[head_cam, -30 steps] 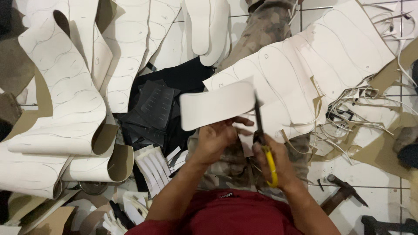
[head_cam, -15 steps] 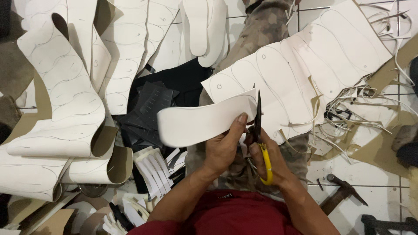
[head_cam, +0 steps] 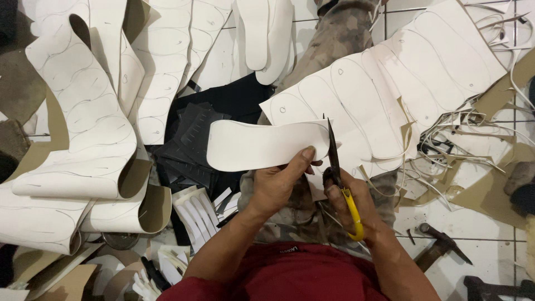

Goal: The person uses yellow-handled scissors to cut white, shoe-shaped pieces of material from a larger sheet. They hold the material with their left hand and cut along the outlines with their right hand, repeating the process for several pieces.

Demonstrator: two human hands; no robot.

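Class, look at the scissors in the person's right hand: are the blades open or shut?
Shut, or nearly: the scissors show one dark point beside the white sole piece.

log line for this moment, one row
left hand holds white sole piece | right hand works scissors at its right end | hammer on floor

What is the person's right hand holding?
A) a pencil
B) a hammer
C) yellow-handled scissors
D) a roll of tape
C: the right hand grips scissors with a yellow handle, blades pointing up beside the white sole-shaped piece held in the left hand; the hammer lies untouched on the floor.
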